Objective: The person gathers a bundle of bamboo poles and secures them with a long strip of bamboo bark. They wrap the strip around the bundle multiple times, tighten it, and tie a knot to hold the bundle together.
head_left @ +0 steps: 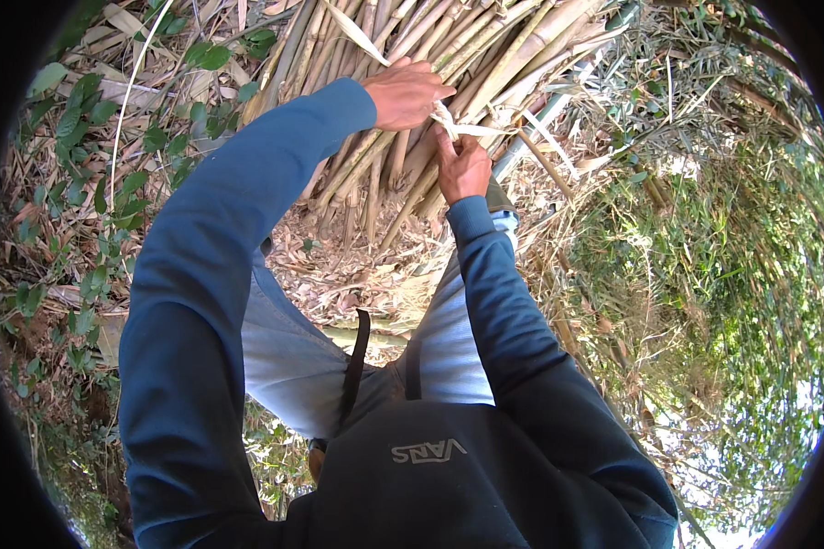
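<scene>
A bundle of dry tan bamboo poles (449, 55) lies on the ground ahead of me, fanning toward the top of the view. My left hand (405, 91) reaches out over the poles and pinches a pale flat strip (462, 128). My right hand (462, 166) sits just below it, fingers closed on the same strip beside the poles. Both arms wear blue sleeves. The strip runs between the two hands and out to the right; its far end is lost among the poles.
Dry leaves and husks (357, 265) cover the ground under the poles. Green leafy plants (110, 183) grow on the left; tangled grass and thin stems (705, 256) fill the right. My legs in light trousers (293, 348) stand below.
</scene>
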A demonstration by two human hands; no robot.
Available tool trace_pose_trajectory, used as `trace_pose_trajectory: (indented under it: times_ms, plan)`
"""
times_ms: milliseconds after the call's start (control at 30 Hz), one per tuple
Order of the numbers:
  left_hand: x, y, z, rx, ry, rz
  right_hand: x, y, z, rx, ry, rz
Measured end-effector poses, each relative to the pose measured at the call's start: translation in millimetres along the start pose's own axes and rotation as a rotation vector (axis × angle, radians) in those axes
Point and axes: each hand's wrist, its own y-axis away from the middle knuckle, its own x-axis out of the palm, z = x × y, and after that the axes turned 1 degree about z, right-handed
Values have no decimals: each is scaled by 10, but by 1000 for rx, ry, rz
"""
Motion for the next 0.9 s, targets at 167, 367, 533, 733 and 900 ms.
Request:
trace_pose_trajectory:
  times_ms: [167, 367, 533, 733, 900]
  plan:
    - [-125, 137, -119, -331, 213, -623, -46, -62, -91, 87, -128, 73]
    - [-57, 112, -561, -909, 660, -442, -3, 147, -47, 241, -364, 60]
    - [79, -222, -486, -970, 654, -209, 4, 252, -21, 148, -463, 18]
    - [-48, -236, -527, -843, 1228, -495, 5, 186, -40, 27, -728, -72]
    - [-142, -324, -569, -921, 1183, -580, -199, 117, -19, -151, -623, -49]
